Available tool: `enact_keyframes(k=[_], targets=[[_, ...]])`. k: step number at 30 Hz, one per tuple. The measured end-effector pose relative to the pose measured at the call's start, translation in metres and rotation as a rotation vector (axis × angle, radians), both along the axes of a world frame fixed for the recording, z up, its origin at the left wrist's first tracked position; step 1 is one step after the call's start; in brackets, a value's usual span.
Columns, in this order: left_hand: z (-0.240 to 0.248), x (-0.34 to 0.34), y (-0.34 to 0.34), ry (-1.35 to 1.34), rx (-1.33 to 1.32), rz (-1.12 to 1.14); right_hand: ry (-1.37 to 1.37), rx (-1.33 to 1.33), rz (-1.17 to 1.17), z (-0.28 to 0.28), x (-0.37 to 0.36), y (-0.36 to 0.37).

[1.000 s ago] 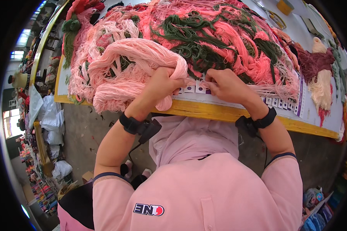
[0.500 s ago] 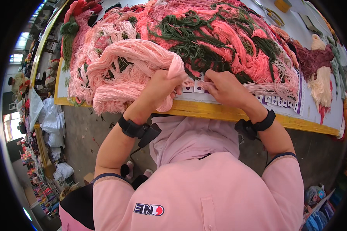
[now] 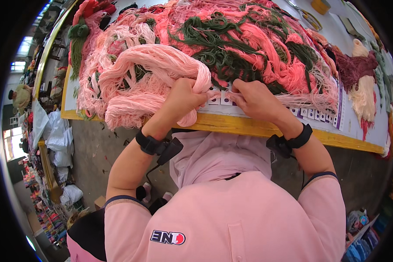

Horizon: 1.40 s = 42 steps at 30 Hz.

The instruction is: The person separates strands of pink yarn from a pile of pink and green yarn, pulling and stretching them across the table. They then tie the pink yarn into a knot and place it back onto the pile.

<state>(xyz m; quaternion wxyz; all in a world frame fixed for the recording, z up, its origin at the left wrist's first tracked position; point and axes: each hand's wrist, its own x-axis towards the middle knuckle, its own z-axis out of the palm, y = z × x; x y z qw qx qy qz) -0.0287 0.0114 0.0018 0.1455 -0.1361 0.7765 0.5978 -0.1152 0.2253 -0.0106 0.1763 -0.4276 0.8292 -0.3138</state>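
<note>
Your pale pink yarn skein lies in bent loops, partly overhanging the bench. A thin end stretches rightward.

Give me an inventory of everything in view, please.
Skein: one, pale pink, front left
Yarn heap: one, pink and green, behind it
Table: one, white, yellow-edged, beneath
Cards: several, white, front edge
Scissors: one pair, yellow-handled, upper right
Yarn bundles: several, maroon, cream, green, right
Bags: several, white, left
Blurred clutter: uncountable, multicoloured, far left
Wristbands: two, black, wrists
Shirt: one, pink, on person
Left hand: one, bare, gripping the skein
Right hand: one, bare, pinching pink strands
</note>
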Motion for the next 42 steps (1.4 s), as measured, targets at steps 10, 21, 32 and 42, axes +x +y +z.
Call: enact_keyframes(k=[10, 21, 32, 42], targets=[[-0.015, 0.003, 0.002, -0.215, 1.26, 0.142, 0.097, -0.05, 0.009, -0.004, 0.012, 0.009], [-0.012, 0.012, 0.019, 0.437, -0.287, -0.551, -0.259, -0.139, -0.076, -0.002, -0.001, 0.001], [0.02, 0.019, -0.162, 0.205, 1.118, 0.231, -0.13, -0.016, -0.068, 0.005, -0.013, -0.003], [0.063, 0.009, -0.152, 0.765, -1.108, -0.082, -0.593, -0.388, -0.067, -0.015, -0.008, -0.006]])
